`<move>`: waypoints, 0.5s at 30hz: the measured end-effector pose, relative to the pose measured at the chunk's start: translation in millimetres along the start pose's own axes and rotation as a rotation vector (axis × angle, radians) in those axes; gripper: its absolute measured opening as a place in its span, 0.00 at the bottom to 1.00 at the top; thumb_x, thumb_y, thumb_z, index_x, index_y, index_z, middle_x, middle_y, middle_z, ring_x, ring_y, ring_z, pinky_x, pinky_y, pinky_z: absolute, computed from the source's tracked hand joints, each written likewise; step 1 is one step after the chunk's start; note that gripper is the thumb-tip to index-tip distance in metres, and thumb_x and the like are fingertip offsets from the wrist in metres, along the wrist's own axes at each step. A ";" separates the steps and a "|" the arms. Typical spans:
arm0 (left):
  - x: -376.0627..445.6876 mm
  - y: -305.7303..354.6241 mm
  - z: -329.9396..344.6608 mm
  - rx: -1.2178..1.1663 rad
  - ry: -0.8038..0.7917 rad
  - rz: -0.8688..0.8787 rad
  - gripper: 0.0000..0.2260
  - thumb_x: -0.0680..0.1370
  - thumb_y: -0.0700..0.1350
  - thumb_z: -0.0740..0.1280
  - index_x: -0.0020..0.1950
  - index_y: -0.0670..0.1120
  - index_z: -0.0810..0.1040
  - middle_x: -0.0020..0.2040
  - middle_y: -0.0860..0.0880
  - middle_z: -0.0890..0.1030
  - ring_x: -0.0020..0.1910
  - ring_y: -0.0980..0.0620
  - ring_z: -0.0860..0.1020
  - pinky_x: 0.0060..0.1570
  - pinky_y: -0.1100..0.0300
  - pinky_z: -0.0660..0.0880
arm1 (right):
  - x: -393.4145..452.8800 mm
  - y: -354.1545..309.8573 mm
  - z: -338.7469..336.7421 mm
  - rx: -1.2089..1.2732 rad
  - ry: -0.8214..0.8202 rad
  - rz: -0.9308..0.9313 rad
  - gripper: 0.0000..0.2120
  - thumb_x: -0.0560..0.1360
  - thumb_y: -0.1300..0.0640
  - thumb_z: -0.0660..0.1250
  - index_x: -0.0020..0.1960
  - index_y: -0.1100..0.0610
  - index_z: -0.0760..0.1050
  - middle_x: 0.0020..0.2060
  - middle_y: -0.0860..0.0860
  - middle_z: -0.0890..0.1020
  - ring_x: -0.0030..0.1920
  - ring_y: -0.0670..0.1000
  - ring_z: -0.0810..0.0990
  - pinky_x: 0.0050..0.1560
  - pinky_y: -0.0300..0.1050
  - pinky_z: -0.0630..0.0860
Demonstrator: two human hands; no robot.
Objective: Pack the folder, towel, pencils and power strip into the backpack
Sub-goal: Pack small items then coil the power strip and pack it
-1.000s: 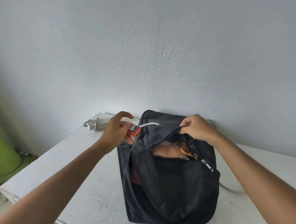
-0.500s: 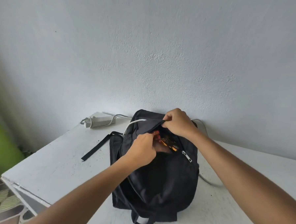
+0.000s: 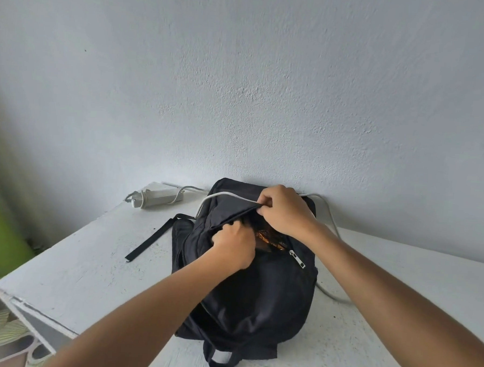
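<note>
Both hands at backpack (image 3: 257, 293) opening — left hand (image 3: 233, 246) fingertips hidden inside.

No legible text, labels, brands or numbers anywhere. Backpack (image 3: 260, 291): unmarked black fabric. Power strip (image 3: 161, 198): plain white, no readable print.

backpack (image 3: 257, 290) on table (image 3: 90, 273) ctr, vs wall | power strip (image 3: 161, 198) behind-left | strap (image 3: 151, 237) left of pack
</note>
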State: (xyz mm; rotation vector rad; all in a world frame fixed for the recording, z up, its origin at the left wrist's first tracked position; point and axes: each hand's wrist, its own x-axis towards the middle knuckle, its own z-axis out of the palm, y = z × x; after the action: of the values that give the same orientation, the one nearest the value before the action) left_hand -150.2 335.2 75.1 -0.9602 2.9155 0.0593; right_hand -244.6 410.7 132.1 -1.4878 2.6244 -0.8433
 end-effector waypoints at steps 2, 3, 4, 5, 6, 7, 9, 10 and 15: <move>-12.6 4.3 4.1 0.118 0.074 0.033 0.23 0.79 0.41 0.61 0.72 0.39 0.61 0.68 0.38 0.64 0.65 0.37 0.67 0.55 0.44 0.76 | 0.4 2.5 -0.1 0.029 -0.004 0.006 0.03 0.74 0.58 0.68 0.45 0.54 0.80 0.41 0.47 0.82 0.45 0.51 0.79 0.43 0.44 0.72; -17.2 6.4 7.4 0.146 0.118 0.043 0.23 0.79 0.40 0.60 0.73 0.37 0.60 0.69 0.37 0.62 0.65 0.36 0.65 0.53 0.43 0.77 | 0.5 3.4 0.3 0.041 -0.008 0.007 0.02 0.74 0.58 0.68 0.45 0.54 0.80 0.41 0.47 0.82 0.45 0.51 0.79 0.44 0.45 0.73; -20.7 8.0 11.1 0.160 0.167 0.046 0.24 0.79 0.39 0.58 0.74 0.36 0.58 0.70 0.37 0.60 0.66 0.36 0.64 0.53 0.42 0.77 | 0.0 3.7 0.8 0.050 -0.010 0.006 0.02 0.74 0.57 0.68 0.45 0.54 0.80 0.41 0.47 0.82 0.44 0.51 0.80 0.44 0.45 0.74; -22.8 9.8 14.3 0.176 0.212 0.044 0.24 0.80 0.38 0.56 0.74 0.35 0.55 0.72 0.36 0.58 0.68 0.37 0.62 0.55 0.41 0.76 | -0.7 3.9 1.4 0.053 -0.011 0.004 0.03 0.74 0.57 0.68 0.45 0.54 0.80 0.40 0.47 0.82 0.44 0.51 0.79 0.43 0.44 0.72; -23.4 11.4 16.4 0.201 0.242 0.047 0.24 0.80 0.39 0.54 0.74 0.34 0.54 0.73 0.36 0.57 0.68 0.37 0.62 0.57 0.39 0.73 | -1.0 4.2 2.0 0.053 -0.009 0.003 0.03 0.75 0.57 0.68 0.45 0.54 0.80 0.40 0.47 0.82 0.43 0.51 0.79 0.42 0.43 0.71; -23.5 12.4 17.9 0.228 0.254 0.060 0.23 0.81 0.39 0.53 0.74 0.34 0.54 0.73 0.36 0.57 0.68 0.37 0.62 0.59 0.38 0.70 | -1.4 4.5 2.5 0.053 -0.007 0.002 0.03 0.75 0.57 0.68 0.45 0.54 0.80 0.40 0.47 0.81 0.43 0.50 0.79 0.41 0.42 0.69; -18.9 8.4 20.6 0.271 0.223 0.118 0.23 0.81 0.42 0.53 0.75 0.36 0.56 0.73 0.35 0.59 0.68 0.37 0.63 0.63 0.41 0.67 | -1.3 4.6 4.6 0.069 -0.005 -0.001 0.02 0.75 0.57 0.68 0.44 0.53 0.79 0.39 0.47 0.80 0.41 0.49 0.78 0.41 0.41 0.68; -14.4 3.0 21.9 0.269 0.201 0.151 0.25 0.80 0.43 0.55 0.75 0.37 0.55 0.72 0.35 0.60 0.69 0.37 0.64 0.65 0.43 0.66 | -1.3 4.7 5.3 0.078 -0.003 -0.003 0.02 0.74 0.57 0.68 0.43 0.53 0.79 0.38 0.46 0.80 0.40 0.49 0.77 0.40 0.41 0.68; 12.1 -28.7 16.2 0.001 0.004 0.206 0.20 0.80 0.45 0.55 0.69 0.36 0.64 0.64 0.37 0.74 0.60 0.38 0.75 0.59 0.50 0.72 | -4.7 7.2 8.9 0.078 -0.033 -0.017 0.02 0.74 0.57 0.69 0.45 0.53 0.80 0.38 0.45 0.81 0.40 0.48 0.77 0.40 0.40 0.69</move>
State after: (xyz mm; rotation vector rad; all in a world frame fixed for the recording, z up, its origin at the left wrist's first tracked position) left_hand -141.9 305.9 57.6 -0.6576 3.0060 0.0667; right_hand -245.3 413.4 120.0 -1.4931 2.5290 -0.9034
